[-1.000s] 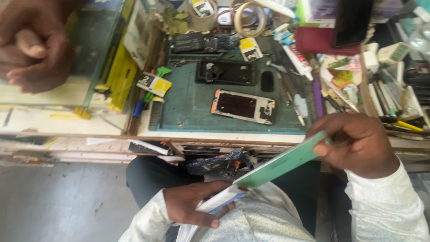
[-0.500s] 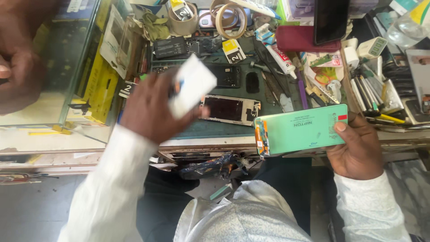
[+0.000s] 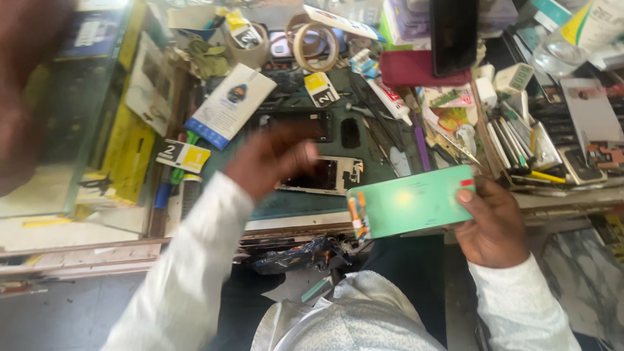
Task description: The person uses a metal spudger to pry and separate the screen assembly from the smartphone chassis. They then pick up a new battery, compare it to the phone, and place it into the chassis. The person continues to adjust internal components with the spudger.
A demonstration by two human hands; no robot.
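Green and flat, a phone-sized panel [image 3: 413, 201] is held in the right hand [image 3: 491, 224] just above the lap, gripped at its right end — thumb on the face, fingers closed behind it. Its long axis runs nearly left to right, tilted slightly up toward the right, with an orange strip at the free left end. That free end points toward the left hand [image 3: 273, 159], which lies just beyond and to the left of it, over the green work mat [image 3: 286, 201]; the hand is blurred, and whether its fingers are spread or curled cannot be told, though nothing is seen in it. Beside that hand an opened phone body [image 3: 322, 175] rests on the mat. Farther off lie a white card packet [image 3: 229, 104] and a tape roll [image 3: 315, 45].
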